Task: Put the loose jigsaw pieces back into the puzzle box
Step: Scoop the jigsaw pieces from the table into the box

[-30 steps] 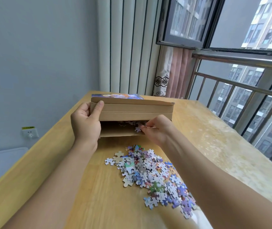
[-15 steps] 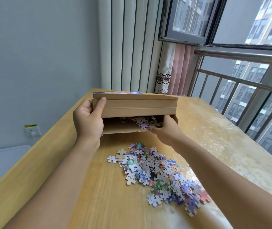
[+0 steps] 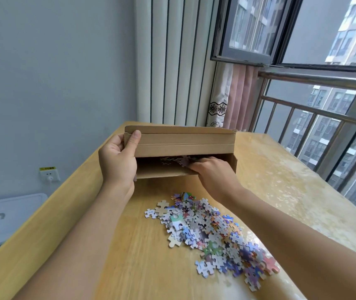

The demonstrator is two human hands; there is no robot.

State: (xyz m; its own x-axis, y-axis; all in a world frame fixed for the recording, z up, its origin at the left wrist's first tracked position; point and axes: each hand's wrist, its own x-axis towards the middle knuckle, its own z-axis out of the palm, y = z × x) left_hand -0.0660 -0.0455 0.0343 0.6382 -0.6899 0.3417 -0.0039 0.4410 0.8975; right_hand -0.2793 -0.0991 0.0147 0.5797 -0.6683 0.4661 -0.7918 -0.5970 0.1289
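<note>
A brown cardboard puzzle box (image 3: 183, 144) lies on the wooden table (image 3: 129, 267) with its open end facing me. My left hand (image 3: 118, 161) grips its left end, thumb on the raised flap. My right hand (image 3: 212, 173) reaches into the opening on the right side; its fingertips are inside among several loose pieces (image 3: 181, 160), and I cannot tell whether they hold any. A heap of colourful jigsaw pieces (image 3: 211, 232) lies on the table in front of the box, between my forearms.
A grey wall with a socket (image 3: 49, 174) is on the left, vertical blinds (image 3: 172, 61) behind the table. A railing and open window (image 3: 315, 98) run along the right. A white object (image 3: 4, 215) stands low beside the table's left edge.
My right hand has pushed further into the box opening. The box flap is tipped up more, hiding the printed lid. The camera moved slightly closer.
</note>
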